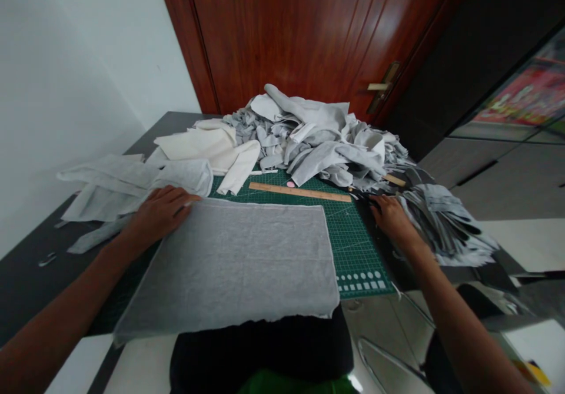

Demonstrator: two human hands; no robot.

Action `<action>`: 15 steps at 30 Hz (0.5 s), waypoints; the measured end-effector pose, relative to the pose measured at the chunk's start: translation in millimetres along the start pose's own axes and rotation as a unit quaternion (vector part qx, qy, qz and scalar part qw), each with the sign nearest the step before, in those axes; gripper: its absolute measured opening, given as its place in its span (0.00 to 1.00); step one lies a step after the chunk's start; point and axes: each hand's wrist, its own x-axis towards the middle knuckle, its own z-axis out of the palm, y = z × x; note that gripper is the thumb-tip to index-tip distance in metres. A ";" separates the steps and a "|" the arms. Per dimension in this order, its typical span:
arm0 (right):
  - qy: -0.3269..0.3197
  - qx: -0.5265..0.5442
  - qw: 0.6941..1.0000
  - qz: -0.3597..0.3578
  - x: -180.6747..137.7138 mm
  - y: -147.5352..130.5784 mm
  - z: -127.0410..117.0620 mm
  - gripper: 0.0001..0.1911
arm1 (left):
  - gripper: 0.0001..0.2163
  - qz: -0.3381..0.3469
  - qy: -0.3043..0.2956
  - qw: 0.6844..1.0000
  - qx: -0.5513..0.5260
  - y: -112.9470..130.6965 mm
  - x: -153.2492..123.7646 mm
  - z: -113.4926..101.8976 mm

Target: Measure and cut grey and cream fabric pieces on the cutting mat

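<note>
A rectangular piece of grey cloth (pixel 247 258) lies spread over the green cutting mat (pixel 353 235), its near edge hanging past the table's front edge. My left hand (pixel 163 214) is closed on the cloth's far left corner, thumb and fingers together. Off to the right, my right hand (pixel 392 217) rests at the mat's far right side with its fingers curled on what look like dark scissors (pixel 362 194), mostly hidden by the hand. A wooden ruler (pixel 300 192) lies across the mat beyond the cloth, with a small pink disc (pixel 290 184) just behind it.
A large heap of grey and white fabric pieces (pixel 318 129) fills the table's back. Cream cloth (pixel 198 143) and pale grey cloth (pixel 106 182) lie at left. Folded grey pieces (pixel 445 223) are stacked at right. A wooden door (pixel 282 35) stands behind; a metal chair frame (pixel 388 353) is below right.
</note>
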 end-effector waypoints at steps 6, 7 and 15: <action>-0.100 0.002 0.995 -0.021 36.8 19.7 -2.9 0.19 | 0.21 -0.097 0.119 0.984 0.088 -9.0 -8.4 -26.1; -0.118 0.000 0.993 -0.025 39.4 22.3 -6.7 0.18 | 0.21 -0.099 0.132 0.982 0.092 -6.6 -8.5 -28.1; -0.220 -0.018 0.974 -0.043 53.1 30.1 -28.7 0.22 | 0.22 0.107 0.059 0.990 0.067 39.9 37.1 -38.6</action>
